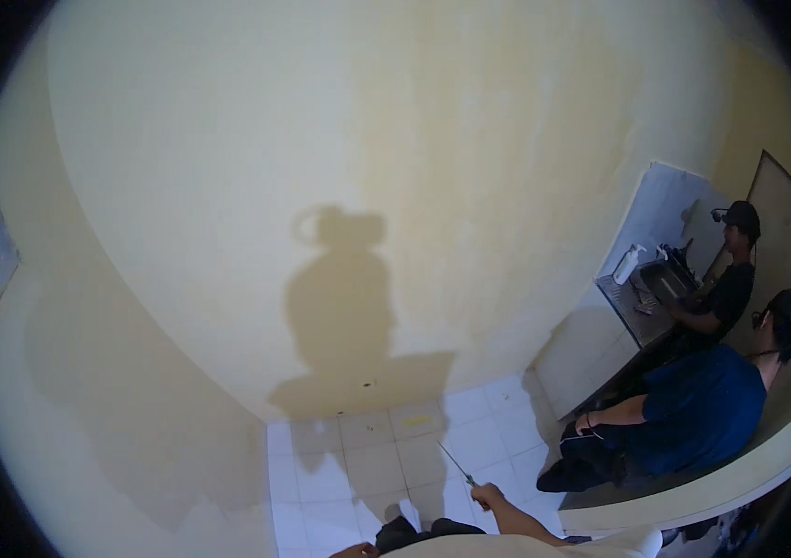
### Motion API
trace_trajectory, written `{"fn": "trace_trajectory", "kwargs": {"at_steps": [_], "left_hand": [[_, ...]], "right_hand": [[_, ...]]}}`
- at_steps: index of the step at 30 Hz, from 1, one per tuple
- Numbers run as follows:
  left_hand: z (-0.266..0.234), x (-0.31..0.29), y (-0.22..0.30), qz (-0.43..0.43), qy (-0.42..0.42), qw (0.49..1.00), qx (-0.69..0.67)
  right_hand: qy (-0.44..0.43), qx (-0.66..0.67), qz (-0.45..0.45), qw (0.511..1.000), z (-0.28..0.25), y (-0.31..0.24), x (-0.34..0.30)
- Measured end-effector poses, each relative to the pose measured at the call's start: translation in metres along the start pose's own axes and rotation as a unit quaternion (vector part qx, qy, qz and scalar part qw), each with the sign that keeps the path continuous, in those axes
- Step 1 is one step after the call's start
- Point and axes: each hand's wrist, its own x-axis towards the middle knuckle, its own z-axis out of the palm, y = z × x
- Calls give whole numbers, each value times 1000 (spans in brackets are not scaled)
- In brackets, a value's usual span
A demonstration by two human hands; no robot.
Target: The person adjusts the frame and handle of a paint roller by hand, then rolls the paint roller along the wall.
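- The left hand [355, 551] is cut off by the lower edge; only a sliver shows, and I cannot tell whether it is open or closed.
- The right hand [487, 495] is small and dim near the bottom centre, closed around the end of a thin rod [456, 462]; what kind of tool it is cannot be made out.
- The thin rod is in that fist, above the white tiled floor [358, 465]. Its long axis runs diagonally, and its free tip points up and to the left, away from the person, toward the foot of the yellow wall [256, 186].
- A dark shoe [395, 534] shows at the bottom edge, partly hidden.
- The person's shadow falls on the wall and the floor.
- At right, two other people in dark caps: one in a blue shirt [702, 409] sits on a curved yellow ledge [693, 502], another in a black shirt [725, 298] stands at a metal sink [637, 312] with a white pump bottle [628, 265] on it.
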Motion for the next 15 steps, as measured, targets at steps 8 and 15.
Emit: {"fn": "trace_trajectory", "kwargs": {"at_steps": [8, 15], "left_hand": [[74, -18, 24, 37, 78, 993, 82], [120, -27, 56, 53, 140, 981, 124]], "right_hand": [[-43, -8, -30, 999, 10, -1, -59], [5, -80, -5, 997, 40, 122, -67]]}}
